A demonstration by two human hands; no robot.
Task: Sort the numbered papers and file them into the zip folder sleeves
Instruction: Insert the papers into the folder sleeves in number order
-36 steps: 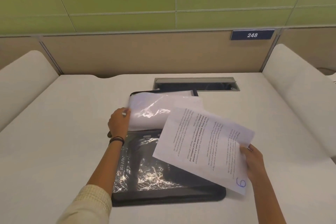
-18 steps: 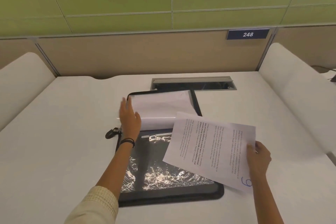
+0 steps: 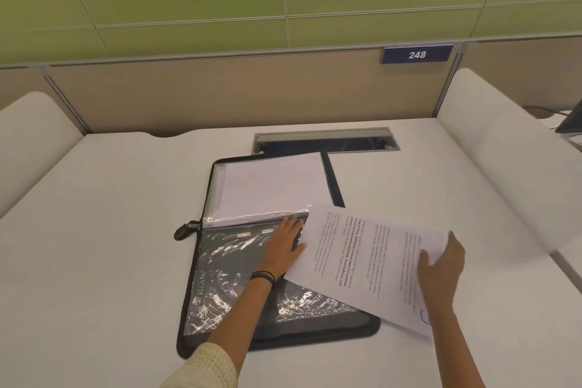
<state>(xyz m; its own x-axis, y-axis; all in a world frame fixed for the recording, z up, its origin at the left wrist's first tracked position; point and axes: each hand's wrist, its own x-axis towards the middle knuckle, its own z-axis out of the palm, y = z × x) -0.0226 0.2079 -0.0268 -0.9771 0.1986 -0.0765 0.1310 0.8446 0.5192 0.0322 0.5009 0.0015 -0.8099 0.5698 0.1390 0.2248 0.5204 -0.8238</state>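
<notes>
Head view. A black zip folder (image 3: 315,337) lies open in the middle of the white desk (image 3: 110,261). Its spine runs from 9 to 3 o'clock, so both halves face up.

The half toward 12 o'clock carries the turned clear sleeves with plain white papers inside (image 3: 271,186); these look already filed. The half toward 6 o'clock shows a crinkled clear plastic sleeve (image 3: 226,277) with only dark lining behind it. I judge it the next to be filled.

The left hand (image 3: 283,246) lies flat on that sleeve just by the spine, fingers straight and pointing to 12 o'clock, gripping nothing. It is probably there to pin the slippery film and stop the turned stack flopping back.

At 4 o'clock the right hand (image 3: 441,271) grips the right edge of a printed white sheet (image 3: 362,261), fingers curled over the top. The sheet hangs tilted above the folder's 4 o'clock corner, its far corner near the left hand's fingers, seemingly lined up to slide in.

A blue handwritten number (image 3: 425,316) marks the sheet's near corner; the wrist hides part of it, so I cannot read it.

The folder's dark zip pull (image 3: 184,231) rests on the desk at 9 o'clock, out of the way.
</notes>
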